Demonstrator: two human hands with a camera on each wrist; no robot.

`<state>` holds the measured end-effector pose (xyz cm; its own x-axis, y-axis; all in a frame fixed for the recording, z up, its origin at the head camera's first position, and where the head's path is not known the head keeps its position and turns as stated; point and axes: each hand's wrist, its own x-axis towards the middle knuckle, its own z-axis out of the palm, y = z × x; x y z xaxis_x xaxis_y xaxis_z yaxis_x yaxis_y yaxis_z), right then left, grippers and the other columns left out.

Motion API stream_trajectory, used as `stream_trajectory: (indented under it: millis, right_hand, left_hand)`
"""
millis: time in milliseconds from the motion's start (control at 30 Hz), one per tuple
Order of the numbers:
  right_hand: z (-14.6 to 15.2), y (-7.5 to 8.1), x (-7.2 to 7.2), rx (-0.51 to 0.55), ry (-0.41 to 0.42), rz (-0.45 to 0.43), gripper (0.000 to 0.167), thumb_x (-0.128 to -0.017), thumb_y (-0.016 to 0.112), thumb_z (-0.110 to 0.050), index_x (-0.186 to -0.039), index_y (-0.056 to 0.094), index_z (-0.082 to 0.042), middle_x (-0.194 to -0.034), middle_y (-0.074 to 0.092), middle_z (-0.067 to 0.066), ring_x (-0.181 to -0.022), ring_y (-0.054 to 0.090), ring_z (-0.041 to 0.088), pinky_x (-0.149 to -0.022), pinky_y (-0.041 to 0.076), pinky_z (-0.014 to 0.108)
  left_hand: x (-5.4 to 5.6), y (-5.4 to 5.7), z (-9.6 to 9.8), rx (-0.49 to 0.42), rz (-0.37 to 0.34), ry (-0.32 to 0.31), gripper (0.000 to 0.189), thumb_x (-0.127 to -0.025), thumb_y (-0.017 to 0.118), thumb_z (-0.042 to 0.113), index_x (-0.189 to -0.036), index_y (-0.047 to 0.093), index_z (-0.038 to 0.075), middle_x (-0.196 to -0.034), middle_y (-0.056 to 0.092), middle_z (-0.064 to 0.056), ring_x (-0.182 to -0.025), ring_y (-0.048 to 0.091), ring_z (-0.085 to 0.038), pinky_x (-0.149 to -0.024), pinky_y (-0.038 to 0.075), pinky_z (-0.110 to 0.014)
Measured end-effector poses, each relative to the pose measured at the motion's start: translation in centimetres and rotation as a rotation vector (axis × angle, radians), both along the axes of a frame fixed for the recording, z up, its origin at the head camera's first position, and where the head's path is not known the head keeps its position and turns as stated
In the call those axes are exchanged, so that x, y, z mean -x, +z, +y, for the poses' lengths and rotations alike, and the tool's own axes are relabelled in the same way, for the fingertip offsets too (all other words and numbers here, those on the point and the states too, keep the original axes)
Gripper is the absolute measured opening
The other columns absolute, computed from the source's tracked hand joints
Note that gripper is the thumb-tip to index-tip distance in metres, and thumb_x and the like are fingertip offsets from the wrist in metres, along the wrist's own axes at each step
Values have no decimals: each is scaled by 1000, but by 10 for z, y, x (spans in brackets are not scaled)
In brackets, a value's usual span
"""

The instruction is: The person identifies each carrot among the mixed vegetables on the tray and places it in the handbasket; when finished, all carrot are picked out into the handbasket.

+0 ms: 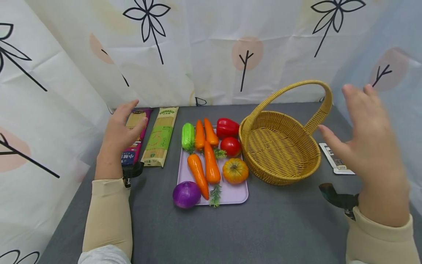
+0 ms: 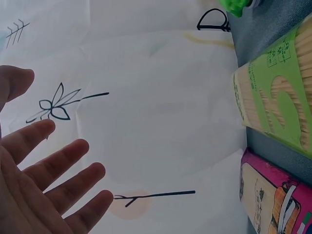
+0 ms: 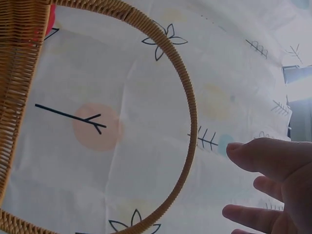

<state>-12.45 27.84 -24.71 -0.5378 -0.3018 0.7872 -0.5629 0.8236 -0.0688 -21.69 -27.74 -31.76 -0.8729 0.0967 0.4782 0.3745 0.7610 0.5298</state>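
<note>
My left hand (image 1: pixel 120 134) hovers above two noodle packs at the left, fingers spread and holding nothing. One is a green-labelled pack of noodles (image 1: pixel 159 137); the other, a purple pack (image 1: pixel 136 141), is partly covered by that hand. On the right, my right hand (image 1: pixel 372 135) is raised beside a wicker basket (image 1: pixel 280 176), its fingers apart and touching nothing. In the right wrist view the basket's arched handle (image 3: pixel 190 97) stands a little away from the thumb. A white flat package (image 1: pixel 334 159) lies partly hidden behind the right hand.
A lilac tray (image 1: pixel 235 198) bears several carrots (image 1: pixel 211 165), a purple onion (image 1: pixel 187 194), a small pumpkin (image 1: pixel 235 171), a tomato (image 1: pixel 230 146), a red pepper (image 1: pixel 227 127) and a green vegetable (image 1: pixel 188 136). Patterned white cloth (image 1: pixel 204 47) walls the grey table (image 1: pixel 230 234) at back and sides.
</note>
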Motion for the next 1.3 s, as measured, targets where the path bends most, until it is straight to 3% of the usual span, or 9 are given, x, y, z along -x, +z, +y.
stream_trajectory:
  millis: [167, 333, 567, 833, 1033, 1300]
  right_hand:
    - [-13, 3, -6, 16, 79, 58, 84, -100, 48, -61, -138, 49, 14, -128, 54, 41, -126, 47, 57, -120, 24, 55]
    - [-20, 0, -10, 43, 148, 94, 77, -102, 50, -57, -143, 49, 8, -131, 55, 38, -124, 49, 56, -119, 25, 56]
    - [-22, 1, -18, 15, 118, 43, 80, -102, 46, -60, -145, 49, 7, -137, 52, 36, -132, 44, 55, -120, 24, 56]
    - [-28, 3, -24, 54, 127, 41, 81, -101, 48, -62, -144, 51, 6, -139, 53, 34, -139, 39, 52, -119, 25, 56]
    - [-30, 4, -20, 42, 160, 52, 77, -102, 48, -58, -143, 51, 7, -139, 53, 33, -140, 40, 50, -119, 26, 54]
    - [-31, -3, -19, 33, 179, 35, 76, -103, 47, -56, -145, 50, 7, -142, 52, 31, -141, 40, 48, -119, 26, 53]
  left_hand:
    - [-1, 1, 7, 65, -8, -9, 65, -98, 67, 28, -157, 44, 13, -154, 45, -18, -144, 38, -38, -115, 30, -60]
    - [5, -5, 14, 111, 6, -63, 64, -97, 70, 27, -154, 47, 10, -151, 48, -18, -141, 41, -38, -114, 32, -59]
    - [8, -18, 26, 140, 28, -150, 63, -96, 71, 22, -152, 49, 5, -148, 50, -20, -139, 43, -39, -112, 34, -59]
    - [-4, -29, 36, -87, -33, -260, 58, -97, 69, 9, -151, 49, 5, -145, 54, -19, -130, 50, -37, -103, 41, -62]
    - [-14, -45, 34, -138, -87, -244, 58, -98, 69, 13, -153, 49, 12, -145, 55, -14, -130, 51, -33, -102, 42, -60]
    - [-27, -64, 32, -171, -165, -246, 56, -98, 69, 14, -151, 51, 11, -140, 58, -14, -124, 55, -32, -99, 45, -58]
